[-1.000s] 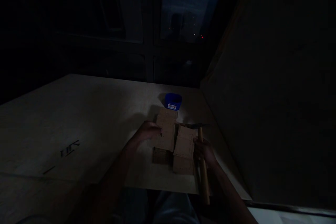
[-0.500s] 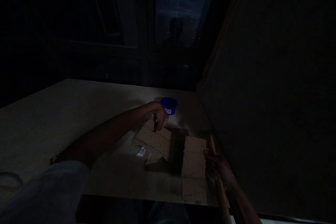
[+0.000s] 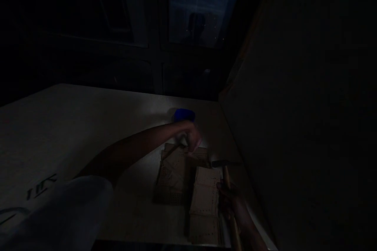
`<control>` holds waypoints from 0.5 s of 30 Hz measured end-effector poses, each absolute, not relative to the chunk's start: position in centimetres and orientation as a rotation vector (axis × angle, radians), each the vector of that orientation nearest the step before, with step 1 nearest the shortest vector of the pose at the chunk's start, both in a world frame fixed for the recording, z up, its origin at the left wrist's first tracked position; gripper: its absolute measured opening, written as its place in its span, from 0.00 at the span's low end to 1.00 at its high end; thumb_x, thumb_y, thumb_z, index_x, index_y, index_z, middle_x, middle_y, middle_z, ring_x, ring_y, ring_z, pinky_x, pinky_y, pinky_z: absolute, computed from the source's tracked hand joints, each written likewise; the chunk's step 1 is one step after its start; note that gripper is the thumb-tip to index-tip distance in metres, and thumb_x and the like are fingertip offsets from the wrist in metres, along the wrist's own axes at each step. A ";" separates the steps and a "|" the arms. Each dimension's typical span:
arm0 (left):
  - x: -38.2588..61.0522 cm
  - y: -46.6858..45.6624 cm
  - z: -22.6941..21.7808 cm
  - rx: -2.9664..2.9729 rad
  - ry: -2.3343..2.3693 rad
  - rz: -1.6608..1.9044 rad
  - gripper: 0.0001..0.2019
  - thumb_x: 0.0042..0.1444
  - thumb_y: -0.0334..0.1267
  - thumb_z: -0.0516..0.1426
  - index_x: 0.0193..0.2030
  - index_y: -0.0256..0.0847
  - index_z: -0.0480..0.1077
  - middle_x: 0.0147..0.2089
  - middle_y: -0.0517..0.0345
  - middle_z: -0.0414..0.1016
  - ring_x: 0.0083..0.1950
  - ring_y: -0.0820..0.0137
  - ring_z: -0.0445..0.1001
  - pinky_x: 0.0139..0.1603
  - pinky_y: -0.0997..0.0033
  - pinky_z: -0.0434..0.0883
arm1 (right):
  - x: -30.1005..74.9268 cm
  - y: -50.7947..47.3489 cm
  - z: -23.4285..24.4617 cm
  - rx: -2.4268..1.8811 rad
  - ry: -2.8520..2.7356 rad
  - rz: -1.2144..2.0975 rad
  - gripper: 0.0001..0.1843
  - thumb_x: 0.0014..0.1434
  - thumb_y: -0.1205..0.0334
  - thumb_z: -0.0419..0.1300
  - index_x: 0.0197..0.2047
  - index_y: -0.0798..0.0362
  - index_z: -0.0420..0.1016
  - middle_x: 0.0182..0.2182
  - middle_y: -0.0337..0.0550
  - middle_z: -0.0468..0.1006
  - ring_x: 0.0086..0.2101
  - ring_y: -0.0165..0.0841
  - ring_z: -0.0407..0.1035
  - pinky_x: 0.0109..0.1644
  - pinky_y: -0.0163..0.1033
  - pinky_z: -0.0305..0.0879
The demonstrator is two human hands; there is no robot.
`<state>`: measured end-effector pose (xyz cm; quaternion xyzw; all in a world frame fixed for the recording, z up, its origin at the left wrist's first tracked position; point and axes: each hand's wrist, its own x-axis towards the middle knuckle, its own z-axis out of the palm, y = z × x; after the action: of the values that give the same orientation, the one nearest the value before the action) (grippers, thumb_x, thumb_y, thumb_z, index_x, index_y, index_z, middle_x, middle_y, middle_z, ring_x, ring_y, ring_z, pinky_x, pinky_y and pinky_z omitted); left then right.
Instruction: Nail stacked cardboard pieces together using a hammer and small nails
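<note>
My left hand (image 3: 193, 138) reaches over a brown cardboard piece (image 3: 173, 168) with rows of small holes, its fingers curled down near the piece's far edge. What the fingertips hold, if anything, is too dark and smeared to make out. A hammer (image 3: 226, 174) with a wooden handle is gripped in my right hand (image 3: 232, 200), its dark head pointing away from me. The right thumb is at the edge of a long, creased cardboard strip (image 3: 204, 196), which has holes along its right side. Whether the thumb presses on it, I cannot tell.
Just beyond my left hand stands a blue container (image 3: 184, 115). Everything lies on a pale table (image 3: 123, 106), with a dark wall or panel (image 3: 294, 125) on the right. Black markings (image 3: 41, 186) show at the left. A dark window (image 3: 203, 4) is behind the table.
My left hand has moved right, and the perforated cardboard that was raised under it now lies lower. The hammer's head has come into sight. The view has shifted slightly.
</note>
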<state>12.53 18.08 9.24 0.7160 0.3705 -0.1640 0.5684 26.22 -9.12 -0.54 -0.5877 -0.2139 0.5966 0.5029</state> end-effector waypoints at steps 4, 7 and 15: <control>7.6 17.1 11.2 1.875 0.731 -0.076 0.11 0.24 0.29 0.73 0.17 0.39 0.77 0.22 0.56 0.78 0.35 0.63 0.77 0.40 0.70 0.69 | 26.6 -9.4 -0.7 -1.425 -0.537 1.467 0.33 0.39 0.35 0.74 0.28 0.49 0.60 0.11 0.22 0.54 0.10 0.20 0.45 0.10 0.28 0.45; 3.2 12.3 11.4 1.623 0.888 0.377 0.11 0.34 0.40 0.72 0.26 0.38 0.81 0.40 0.51 0.84 0.48 0.60 0.78 0.47 0.70 0.70 | 27.1 -9.0 0.2 -1.371 -0.546 1.484 0.30 0.40 0.39 0.75 0.31 0.50 0.65 0.11 0.21 0.53 0.11 0.20 0.45 0.13 0.29 0.49; -0.3 -3.2 1.5 0.495 1.203 0.994 0.22 0.32 0.44 0.74 0.37 0.38 0.81 0.46 0.44 0.83 0.49 0.55 0.81 0.45 0.64 0.78 | 28.5 -4.6 5.1 -1.417 -0.759 1.432 0.26 0.39 0.47 0.76 0.33 0.54 0.73 0.10 0.22 0.53 0.13 0.21 0.47 0.18 0.31 0.53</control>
<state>-0.33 -3.18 1.52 0.2209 0.5366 0.4435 0.6831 28.48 -4.60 5.12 -0.5794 -0.3104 0.5855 0.4745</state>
